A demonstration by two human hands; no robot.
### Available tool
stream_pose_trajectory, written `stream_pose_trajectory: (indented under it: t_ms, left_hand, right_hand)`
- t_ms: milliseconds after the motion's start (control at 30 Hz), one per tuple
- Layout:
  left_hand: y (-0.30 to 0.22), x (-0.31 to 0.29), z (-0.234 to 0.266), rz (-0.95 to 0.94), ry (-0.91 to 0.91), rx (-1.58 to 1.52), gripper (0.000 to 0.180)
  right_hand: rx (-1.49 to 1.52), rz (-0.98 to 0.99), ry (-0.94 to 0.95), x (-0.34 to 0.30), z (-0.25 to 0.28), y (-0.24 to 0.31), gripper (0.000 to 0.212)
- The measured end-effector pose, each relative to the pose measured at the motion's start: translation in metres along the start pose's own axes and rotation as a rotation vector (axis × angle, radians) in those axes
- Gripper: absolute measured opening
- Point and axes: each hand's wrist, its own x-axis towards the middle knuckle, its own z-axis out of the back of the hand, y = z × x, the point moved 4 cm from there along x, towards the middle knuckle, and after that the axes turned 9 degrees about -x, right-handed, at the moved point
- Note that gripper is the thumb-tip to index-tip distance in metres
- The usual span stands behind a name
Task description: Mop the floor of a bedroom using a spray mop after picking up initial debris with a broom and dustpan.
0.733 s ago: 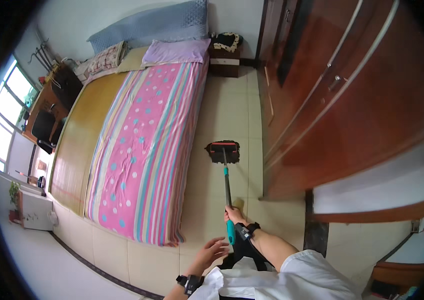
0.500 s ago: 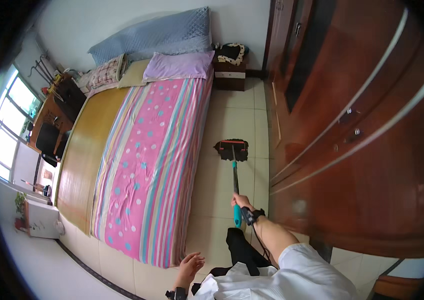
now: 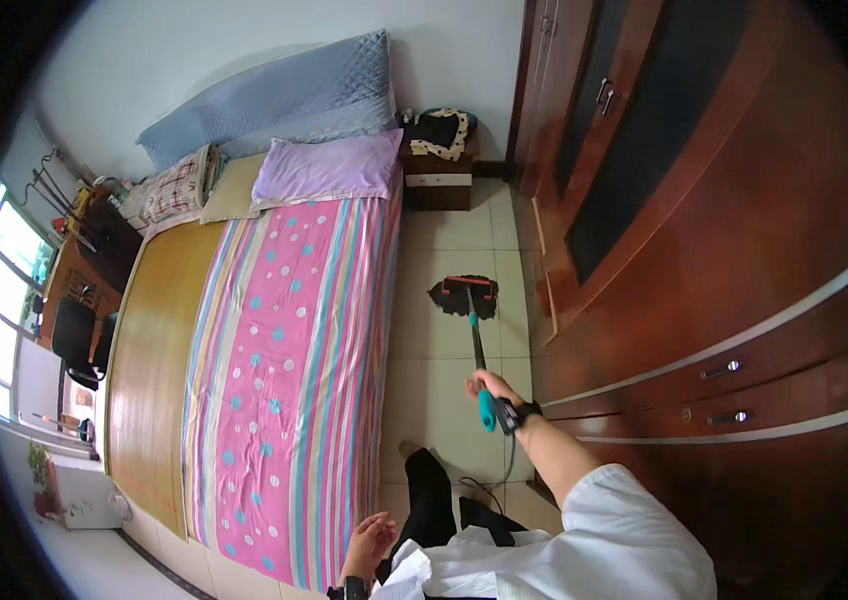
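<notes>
A flat mop (image 3: 478, 345) with a black pole and teal grip stretches forward along the floor. Its dark, shaggy head (image 3: 465, 303), topped by a red-edged plate, lies flat on the pale tiles between bed and wardrobe. The fingers of my right hand (image 3: 492, 387) are wrapped round the pole just above the lower teal grip. My left hand (image 3: 373, 537) hangs by the near right corner of the bed, loosely curled, fingers a little apart, with nothing visible in it. Both wrists wear black bands.
The bed (image 3: 284, 400) with a pink striped sheet borders the left of the aisle. A red-brown wardrobe (image 3: 704, 270) with metal handles lines the right. At the far end stands a nightstand (image 3: 439, 195). A thin dark cable (image 3: 511, 460) hangs from my right wrist.
My view has moved forward along the aisle, with one leg stepping ahead. The mop has gone forward over the tiles in my right hand. My left hand remains near the bed, its fingers more curled.
</notes>
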Motion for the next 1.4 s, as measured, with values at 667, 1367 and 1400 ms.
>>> stream_pose_trajectory:
  t_ms: [667, 1367, 1400]
  left_hand:
    - [-0.263, 0.204, -0.147, -0.035, 0.072, 0.326, 0.023]
    - [-0.295, 0.276, -0.341, 0.026, -0.143, 0.064, 0.025]
    - [-0.298, 0.279, -0.346, 0.024, -0.161, 0.111, 0.026]
  right_hand:
    - [-0.821, 0.126, -0.375, -0.010, 0.042, 0.003, 0.053]
    - [-0.630, 0.208, -0.180, 0.428, -0.014, 0.469, 0.065]
    - [-0.769, 0.131, -0.281, 0.418, -0.008, 0.453, 0.066]
